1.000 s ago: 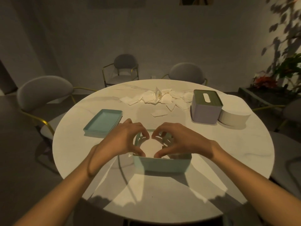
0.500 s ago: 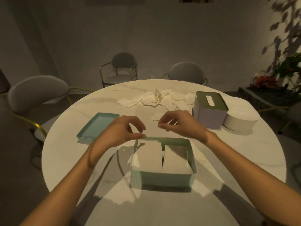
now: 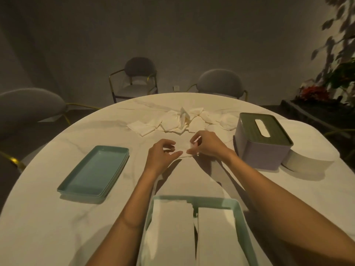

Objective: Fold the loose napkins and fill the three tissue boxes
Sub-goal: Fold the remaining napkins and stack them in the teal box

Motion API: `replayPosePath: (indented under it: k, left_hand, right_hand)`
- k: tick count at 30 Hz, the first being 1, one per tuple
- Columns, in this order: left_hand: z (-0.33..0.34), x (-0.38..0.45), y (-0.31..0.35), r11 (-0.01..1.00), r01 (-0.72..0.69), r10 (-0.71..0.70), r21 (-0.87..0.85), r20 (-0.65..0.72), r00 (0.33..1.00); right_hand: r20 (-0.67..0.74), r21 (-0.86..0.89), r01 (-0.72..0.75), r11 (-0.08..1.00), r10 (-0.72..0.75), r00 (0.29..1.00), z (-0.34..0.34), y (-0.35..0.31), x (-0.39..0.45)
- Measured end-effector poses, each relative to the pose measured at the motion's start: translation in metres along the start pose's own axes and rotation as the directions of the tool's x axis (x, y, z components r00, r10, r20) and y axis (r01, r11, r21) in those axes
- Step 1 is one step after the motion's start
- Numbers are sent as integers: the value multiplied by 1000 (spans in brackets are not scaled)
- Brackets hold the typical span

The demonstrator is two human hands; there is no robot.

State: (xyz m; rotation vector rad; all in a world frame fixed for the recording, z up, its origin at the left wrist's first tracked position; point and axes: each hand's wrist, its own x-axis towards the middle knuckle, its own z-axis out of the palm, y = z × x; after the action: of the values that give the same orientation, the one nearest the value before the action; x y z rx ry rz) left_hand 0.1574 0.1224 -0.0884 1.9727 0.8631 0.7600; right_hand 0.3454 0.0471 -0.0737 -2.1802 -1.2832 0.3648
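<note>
Both hands [image 3: 163, 154] [image 3: 206, 144] moved forward onto napkin [image 3: 182, 147].

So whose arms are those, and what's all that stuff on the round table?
There's no machine here. A person wears a camera on their head, so you look down at their own two arms as they would. The left hand and the right hand are together pinching one small white napkin on the white table. Behind it lies a messy pile of loose napkins, waiting to be folded. Closest to you is an open teal box with two neat stacks of folded napkins inside. Its teal lid lies flat at the left. At the right stands a purple box with a green slotted top, already shut, and a round white box peeks out behind it. Grey chairs stand around the table.
</note>
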Motion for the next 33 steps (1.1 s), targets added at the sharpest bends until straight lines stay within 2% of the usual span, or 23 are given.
replayPosePath:
  k: [6, 11, 14, 17, 22, 24, 26, 27, 29, 31, 33]
  left_hand:
    - [17, 11, -6, 1000, -5, 5, -12, 7, 1000]
    - [14, 16, -2, 987, -18, 17, -160, -10, 1000]
    - [7, 16, 9, 973, -43, 53, -226, 38, 998]
    - [-4, 14, 22, 958, -81, 102, -276, 63, 993]
    - [-13, 8, 32, 861, 95, 28, -500, 234, 972]
    - [-13, 7, 32, 856, 107, 16, -506, 232, 973]
    - [-13, 8, 26, 796, 188, -60, -576, 233, 971]
    - [-14, 9, 23, 739, 248, -122, -627, 237, 964]
    - [-16, 11, 11, 581, 345, -217, -737, 268, 939]
    - [-18, 14, 2, 443, 385, -218, -810, 319, 922]
    - [-20, 16, -4, 350, 409, -213, -843, 353, 911]
  right_hand:
    - [-70, 80, 134, 988, -128, 989, -10, 6, -11]
    - [-95, 155, 171, 973, -157, 983, -25, -1, -17]
    - [-54, 138, 224, 965, -218, 974, -35, -11, -20]
    - [-9, 193, 264, 945, -268, 963, -46, -23, -23]
    - [2, 374, 209, 903, -227, 974, -53, -34, -15]
    - [43, 459, 180, 870, -224, 974, -49, -40, -9]
    - [5, 458, 201, 866, -228, 974, -42, -42, 4]
    - [-58, 406, 226, 886, -222, 973, -37, -41, 14]
    - [-151, 162, 266, 950, -243, 958, -28, -34, 37]
    - [-77, -135, 297, 945, -309, 948, -18, -29, 57]
    - [49, -352, 351, 868, -357, 933, -11, -30, 70]
